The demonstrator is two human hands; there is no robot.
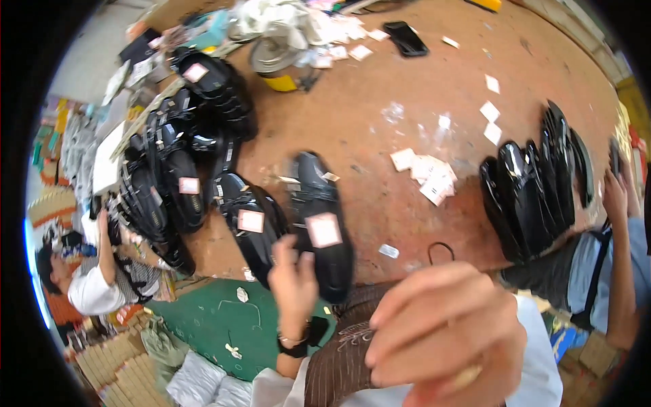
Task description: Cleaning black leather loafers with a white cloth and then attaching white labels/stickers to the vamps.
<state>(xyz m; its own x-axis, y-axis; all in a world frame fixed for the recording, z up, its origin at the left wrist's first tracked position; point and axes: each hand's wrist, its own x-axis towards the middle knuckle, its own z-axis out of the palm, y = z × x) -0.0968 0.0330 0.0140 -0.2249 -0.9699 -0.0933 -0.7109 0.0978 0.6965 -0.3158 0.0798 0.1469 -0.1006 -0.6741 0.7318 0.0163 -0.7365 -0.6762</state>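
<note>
My left hand point(295, 285) is at the heel end of a black shiny shoe point(315, 230), with its fingers apart and slightly blurred. A pale square tag point(323, 230) lies on that shoe's insole. Close on its left is another black shoe point(251, 216), also with a tag on it. My right hand point(444, 336) is large and blurred in front of my body, its fingers curled together. Whatever it may hold is hidden. Loose white tags point(427, 173) lie in a pile on the brown table point(366, 136), beyond my right hand.
More black shoes point(180, 163) are heaped at the left. A row of black shoes point(532, 190) stands at the right edge. A tin can point(274, 64), white cloth and a phone point(405, 39) are at the back. Other people point(95, 278) work at the left and the right point(614, 271).
</note>
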